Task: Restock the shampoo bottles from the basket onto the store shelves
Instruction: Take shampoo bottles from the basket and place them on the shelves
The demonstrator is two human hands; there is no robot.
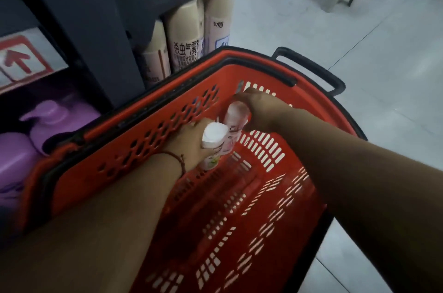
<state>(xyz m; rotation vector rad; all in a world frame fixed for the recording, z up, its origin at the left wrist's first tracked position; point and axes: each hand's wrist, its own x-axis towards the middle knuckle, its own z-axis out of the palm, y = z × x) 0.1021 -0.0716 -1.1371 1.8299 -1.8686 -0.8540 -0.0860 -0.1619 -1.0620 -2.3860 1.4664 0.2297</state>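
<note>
**Now both hands are grabbing bottles down in the basket**

Right now the big red plastic basket (275, 72) with black handles is sitting on the pale tiled floor (371, 36). Two bottles are standing close together near its far wall, at about 12 o'clock from the person. The left hand (189, 139) is wrapping its curled fingers round the body of a small white bottle (214, 135) with a round white cap and a bit of green on its label. The right hand (259, 110) is arching over the top of a small pink bottle (236, 116) with a clear rounded cap. Its fingers and thumb are pinching the bottle near the cap. The pink bottle is standing at 1 o'clock from the white bottle, and the two look like they are touching.

Both bottles are standing nearly straight up, so their long sides are pointing up at the camera. I think that is making a straight lift the easy way out.

The dark grey store shelf (84, 17) is lying at 10 o'clock from the basket, just past its left wall. The left hand is nearer to it, so I think the white bottle is going there first. Both arms are reaching forward and down into the basket, with a thin red string bracelet (177, 161) sitting on the left wrist.

Purple plastic pump bottles (55, 117) are sitting on the low shelf at 9 o'clock. Tall beige spray cans (187, 36) are standing at 11 o'clock.
</note>
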